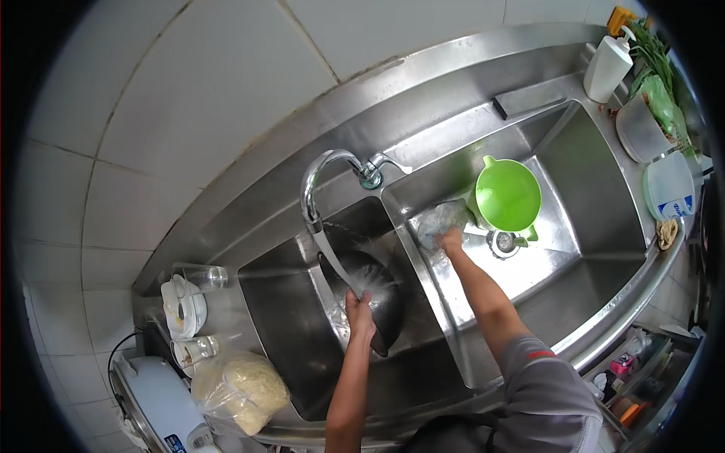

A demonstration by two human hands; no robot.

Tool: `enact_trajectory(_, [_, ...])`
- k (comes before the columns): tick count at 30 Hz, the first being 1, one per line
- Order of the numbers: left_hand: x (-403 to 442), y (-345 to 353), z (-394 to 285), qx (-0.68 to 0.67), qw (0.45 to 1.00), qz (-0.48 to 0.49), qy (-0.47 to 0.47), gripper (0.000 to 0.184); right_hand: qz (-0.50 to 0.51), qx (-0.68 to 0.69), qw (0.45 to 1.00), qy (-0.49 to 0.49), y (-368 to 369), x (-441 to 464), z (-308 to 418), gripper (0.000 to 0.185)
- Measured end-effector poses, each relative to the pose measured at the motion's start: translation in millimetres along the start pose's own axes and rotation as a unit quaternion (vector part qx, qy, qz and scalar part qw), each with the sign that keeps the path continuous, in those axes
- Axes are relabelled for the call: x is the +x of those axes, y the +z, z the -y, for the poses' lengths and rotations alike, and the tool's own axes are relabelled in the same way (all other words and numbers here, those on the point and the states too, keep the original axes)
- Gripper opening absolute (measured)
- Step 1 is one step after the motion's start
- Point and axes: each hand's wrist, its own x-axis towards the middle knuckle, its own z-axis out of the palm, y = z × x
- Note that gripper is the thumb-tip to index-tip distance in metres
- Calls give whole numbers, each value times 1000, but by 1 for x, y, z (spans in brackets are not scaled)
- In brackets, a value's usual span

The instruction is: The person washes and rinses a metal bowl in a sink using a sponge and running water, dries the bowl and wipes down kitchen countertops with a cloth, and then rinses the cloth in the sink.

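In the left basin my left hand (360,313) is closed around the lower end of a pale grey hose (336,260) hanging from the tap (308,198). Water splashes beside the fingers onto a dark round pan (389,306), which sits tilted below; whether the hand also touches the pan is hard to tell. My right hand (451,240) reaches into the right basin, its fingers closed on a crumpled clear plastic bag (438,221). Just right of it stands a green plastic jug (507,195) with a spout and handle, near the drain (504,243).
The steel divider (423,283) separates the basins. A bag of pale yellow food (253,389) and glasses (198,349) stand at left. A white pump bottle (608,68), a tub with greens (642,128) and a pale container (668,185) line the right ledge.
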Motion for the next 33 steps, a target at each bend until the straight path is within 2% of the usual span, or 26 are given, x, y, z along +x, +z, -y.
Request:
enact_trajectory(1, [-4, 2, -1, -6, 1000, -4, 3, 31, -3, -41, 996, -76, -17, -11, 10, 49])
enact_trajectory(2, [-5, 5, -3, -13, 1000, -9, 5, 28, -68, 57, 978, -190, -37, -27, 31, 41])
enact_trajectory(3, [-6, 7, -4, -21, 1000, -16, 9, 26, -128, 155, 932, -300, -63, -50, 62, 35])
enact_trajectory(5, [-5, 11, 1, -28, 999, -26, 14, 23, 116, 288, 922, -229, -157, -138, 142, 30])
enact_trajectory(7, [-5, 27, 0, -25, 998, -38, 40, 23, 198, 350, 844, -354, -161, -166, 178, 39])
enact_trajectory(9, [-9, 37, -1, -24, 998, -52, 32, 20, 349, 412, 776, -326, -173, -198, 210, 44])
enact_trajectory(12, [-12, 51, -4, -62, 996, -43, 45, 17, 527, 473, 641, -295, -180, -201, 228, 43])
enact_trajectory(15, [-19, 53, -4, -61, 996, -46, 39, 16, 593, 487, 591, -249, -196, -195, 224, 41])
enact_trajectory(16, [-18, 49, -1, -47, 997, -47, 32, 16, 559, 487, 634, -220, -199, -200, 225, 43])
enact_trajectory(19, [-28, 45, 0, -38, 997, -52, 32, 17, 576, 447, 643, -233, -216, -177, 214, 47])
enact_trajectory(21, [-36, 46, -1, -47, 997, -46, 30, 17, 468, 391, 750, -254, -239, -166, 208, 51])
enact_trajectory(22, [-40, 45, 2, -51, 998, -40, 24, 17, 410, 404, 776, -259, -241, -159, 209, 53])
enact_trajectory(23, [-44, 43, 6, -54, 998, -33, 17, 17, 349, 406, 779, -328, -241, -153, 207, 52])
enact_trajectory(24, [-46, 42, 11, -50, 998, -29, 14, 17, 275, 469, 794, -273, -230, -154, 203, 48])
enact_trajectory(25, [-47, 44, 16, -46, 999, -23, 12, 18, 198, 526, 798, -217, -215, -154, 198, 45])
enact_trajectory(27, [-52, 43, 22, -47, 999, -18, 9, 19, 197, 622, 754, -81, -183, -149, 160, 34])
enact_trajectory(29, [-58, 46, 26, -61, 998, -20, 6, 20, 207, 630, 743, 91, -159, -137, 127, 26])
enact_trajectory(32, [-58, 43, 35, -42, 999, -14, 0, 21, 225, 668, 701, 105, -145, -111, 113, 22])
enact_trajectory(33, [-60, 44, 35, -52, 999, -16, -1, 21, 198, 674, 704, 104, -148, -114, 120, 21])
